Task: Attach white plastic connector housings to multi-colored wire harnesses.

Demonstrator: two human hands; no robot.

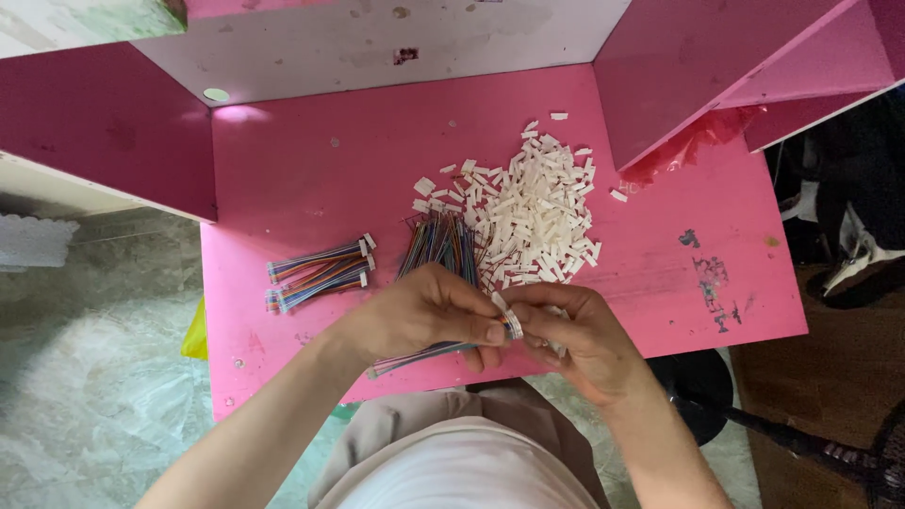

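My left hand (429,311) pinches a bundle of thin multicoloured wires (415,358) near its end; the wires trail back toward my lap. My right hand (575,335) meets it and holds a small white plastic connector (509,320) at the wire tips, fingers closed around it. Both hands hover over the near edge of the pink table (302,179). Just beyond them lies a loose bunch of coloured wires (438,240) and a large heap of white connector pieces (533,212).
Two finished coloured wire bundles with white ends (320,271) lie at the left of the table. Pink shelf panels (716,66) rise at the right and back. A red plastic bag (693,141) sits under the right panel. A yellow object (196,335) hangs off the table's left edge.
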